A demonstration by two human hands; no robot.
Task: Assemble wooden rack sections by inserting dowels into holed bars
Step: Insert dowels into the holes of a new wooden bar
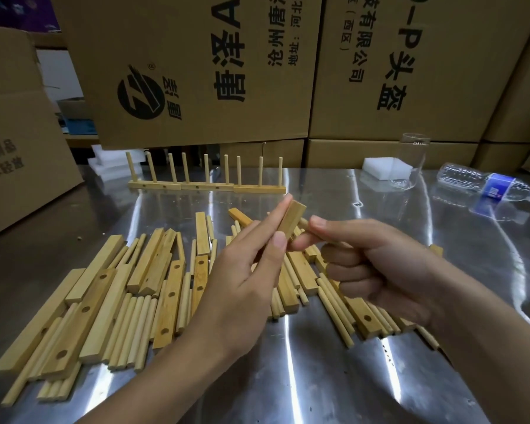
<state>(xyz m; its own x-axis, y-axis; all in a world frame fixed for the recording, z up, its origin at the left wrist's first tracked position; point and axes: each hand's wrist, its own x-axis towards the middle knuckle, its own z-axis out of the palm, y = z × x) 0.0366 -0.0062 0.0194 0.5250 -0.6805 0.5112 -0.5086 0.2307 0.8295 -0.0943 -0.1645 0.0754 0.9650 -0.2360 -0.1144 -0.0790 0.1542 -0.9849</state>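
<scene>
Between the two hands, above the middle of the table [318, 377], the fingers [274, 217] of the left hand [245, 276] and its thumb pinch a short wooden bar [292, 220], held up on a slant clear of the pile. The right hand [377, 264] has its fingers curled tight, with thumb and forefinger tips closed together right at the bar's lower end. Whether a dowel sits between them I cannot tell; it is hidden. No dowel shows standing in this bar, so I'd judge this section barely begun. Under and around the hands, from the near left corner across the middle, lies the loose pile [120, 289] of holed bars and dowels, which looks like most of the work still to do. Toward the far edge stand the finished sections [207, 186]: three bars end to end, with nine dowels upright in them. At the far right sit a foam block [380, 166], a glass [412, 160] and a water bottle [484, 182] lying on its side, with cardboard boxes [196, 71] stacked behind.
</scene>
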